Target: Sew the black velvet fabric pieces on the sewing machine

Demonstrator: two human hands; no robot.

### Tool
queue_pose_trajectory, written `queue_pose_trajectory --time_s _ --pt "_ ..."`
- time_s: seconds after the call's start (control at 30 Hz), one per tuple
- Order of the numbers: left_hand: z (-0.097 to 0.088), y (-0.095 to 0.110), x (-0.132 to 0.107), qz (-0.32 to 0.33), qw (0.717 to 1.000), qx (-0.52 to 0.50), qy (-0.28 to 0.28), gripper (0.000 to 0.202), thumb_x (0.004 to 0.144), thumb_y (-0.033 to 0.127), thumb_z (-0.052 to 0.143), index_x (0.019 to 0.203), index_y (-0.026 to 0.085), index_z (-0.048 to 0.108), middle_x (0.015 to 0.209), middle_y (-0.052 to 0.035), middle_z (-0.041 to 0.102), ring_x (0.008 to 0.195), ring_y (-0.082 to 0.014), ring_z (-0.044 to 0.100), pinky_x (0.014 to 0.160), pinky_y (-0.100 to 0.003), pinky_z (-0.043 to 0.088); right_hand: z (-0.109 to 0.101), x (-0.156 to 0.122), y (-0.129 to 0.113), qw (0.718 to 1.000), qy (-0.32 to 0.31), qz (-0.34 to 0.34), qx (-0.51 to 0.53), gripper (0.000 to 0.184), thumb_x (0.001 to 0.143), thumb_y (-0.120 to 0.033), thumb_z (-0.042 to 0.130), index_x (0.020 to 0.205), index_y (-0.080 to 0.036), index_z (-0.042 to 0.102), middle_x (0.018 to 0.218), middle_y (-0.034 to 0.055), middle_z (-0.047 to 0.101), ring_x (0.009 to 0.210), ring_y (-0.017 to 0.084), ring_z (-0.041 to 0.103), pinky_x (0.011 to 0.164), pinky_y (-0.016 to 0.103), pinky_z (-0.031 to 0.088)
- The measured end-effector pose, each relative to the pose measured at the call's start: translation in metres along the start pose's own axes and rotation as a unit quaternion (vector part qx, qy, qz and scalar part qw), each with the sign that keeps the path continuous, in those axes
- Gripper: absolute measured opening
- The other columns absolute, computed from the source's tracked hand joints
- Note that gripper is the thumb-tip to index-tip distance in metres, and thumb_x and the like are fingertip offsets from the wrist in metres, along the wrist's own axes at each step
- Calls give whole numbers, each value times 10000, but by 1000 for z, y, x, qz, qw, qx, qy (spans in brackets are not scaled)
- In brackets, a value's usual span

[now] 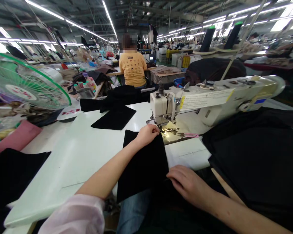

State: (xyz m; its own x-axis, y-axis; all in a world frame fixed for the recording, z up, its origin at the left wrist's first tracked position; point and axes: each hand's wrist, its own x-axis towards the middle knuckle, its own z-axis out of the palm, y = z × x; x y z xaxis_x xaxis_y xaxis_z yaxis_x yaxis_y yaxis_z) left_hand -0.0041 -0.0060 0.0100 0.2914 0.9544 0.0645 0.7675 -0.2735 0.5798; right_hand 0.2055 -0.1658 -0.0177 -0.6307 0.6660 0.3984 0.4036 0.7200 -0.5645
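Head view, white tabletop, strip-lit hall, left hand and right hand pinching black cloth

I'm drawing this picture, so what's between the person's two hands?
Black cloth lies between the left hand and the right hand in the head view.

The label on the sewing machine is too small for me to read. The left hand hides part of the black cloth, and I can't tell whether the right hand pinches it. My view's left edge cuts off the fan; the right, the dark pile.
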Motion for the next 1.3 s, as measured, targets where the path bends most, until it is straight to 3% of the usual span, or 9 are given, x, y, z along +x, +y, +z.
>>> queue_pose_trajectory --time_s 0.1,0.23,0.33,0.43,1.0,1.3 --pt "1 1 3 -14 1000 -14 18 60 766 149 668 768 200 700 847 -21 733 796 -187 656 762 -294 501 -8 -2 4 997 -4 -43 -69 224 927 -33 434 1008 -157 601 929 102 695 842 230 641 778 372 547" --pt "7 -1 9 -46 998 -33 29 61 745 130 658 736 188 644 741 -9 695 696 -172 639 653 -269 482 -15 -1 8 991 11 -42 -126 176 911 -50 496 946 -170 619 890 78 671 789 224 612 696 358 521" --pt "11 -2 12 -57 996 -44 43 84 736 110 628 732 191 607 721 -4 672 682 -167 627 635 -264 463 -18 0 11 988 19 -40 -147 166 896 -48 529 945 -171 630 988 89 670 899 242 609 772 380 515" --pt "12 -2 16 -60 995 -53 55 120 709 92 625 725 196 569 715 5 653 671 -162 612 630 -266 443 -19 1 16 989 4 -51 -136 173 899 -40 530 964 -166 629 1025 81 681 968 241 608 858 401 498" --pt "13 -7 23 -47 993 -86 73 159 696 135 636 696 208 494 664 38 583 622 -136 553 596 -260 402 -16 4 25 996 26 -15 -82 157 898 -58 532 955 -169 628 1004 83 697 919 228 619 846 415 514" --pt "12 -1 21 -60 993 -66 79 159 717 117 635 715 204 501 686 29 608 630 -140 566 584 -259 386 -21 0 25 994 27 -44 -101 210 905 -66 518 1028 -176 649 1083 86 725 1014 236 650 985 475 508"
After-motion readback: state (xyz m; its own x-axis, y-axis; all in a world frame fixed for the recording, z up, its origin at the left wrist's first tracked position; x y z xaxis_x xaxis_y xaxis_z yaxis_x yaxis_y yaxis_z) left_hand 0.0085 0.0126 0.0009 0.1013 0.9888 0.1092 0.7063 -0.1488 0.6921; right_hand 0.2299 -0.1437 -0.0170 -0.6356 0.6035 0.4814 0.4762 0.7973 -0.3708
